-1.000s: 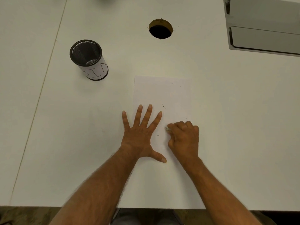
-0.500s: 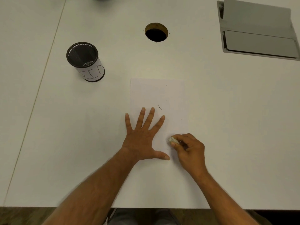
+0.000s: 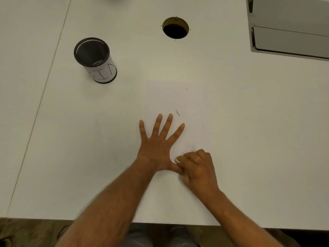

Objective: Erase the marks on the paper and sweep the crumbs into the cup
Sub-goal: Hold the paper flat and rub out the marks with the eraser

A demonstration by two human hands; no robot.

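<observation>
A white sheet of paper [image 3: 178,98] lies on the white table. My left hand [image 3: 158,147] presses flat on its lower left part, fingers spread. My right hand [image 3: 198,166] is closed around a small white eraser [image 3: 178,159], which is mostly hidden by the fingers, right beside my left thumb. A short dark curl, mark or crumb, [image 3: 177,112] sits just beyond my left fingertips. Tiny dark specks [image 3: 186,88] dot the paper's far part. The black mesh cup [image 3: 94,57], wrapped in a white hand-lettered label, stands upright at the far left.
A round cable hole [image 3: 175,29] opens in the table [image 3: 249,122] beyond the paper. A grey flat box or panel [image 3: 288,27] fills the far right corner. A seam [image 3: 44,86] runs down the table at the left. The near table edge is close to my forearms.
My right hand with the eraser has slid left and toward me across the paper, ending against my left thumb. My left hand has stayed flat on the paper.
</observation>
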